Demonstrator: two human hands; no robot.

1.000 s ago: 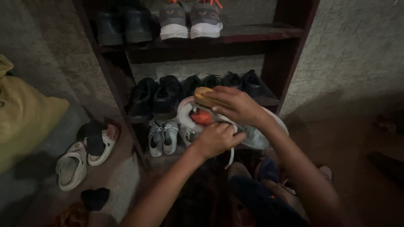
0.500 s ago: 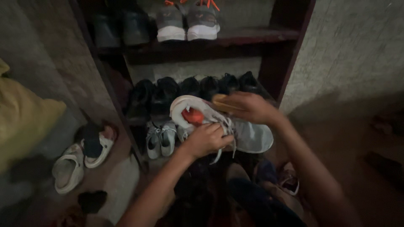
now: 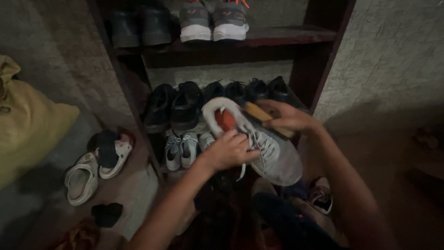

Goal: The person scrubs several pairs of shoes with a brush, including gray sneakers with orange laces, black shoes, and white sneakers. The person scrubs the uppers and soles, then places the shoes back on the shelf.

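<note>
Before the dark shoe rack [image 3: 323, 55]: grey sneaker [image 3: 273, 153] held up over the lap, tilted, toe toward the person. Left hand [image 3: 229, 150] clamped around laces and tongue; right hand [image 3: 284, 116] closed on what looks like a wooden brush [image 3: 259, 113], pressed near the collar. Light and soft in the upper, stiffer at the sole; best gripped mid-shoe. Black shoes [image 3: 178, 104] shelved just behind.
</note>
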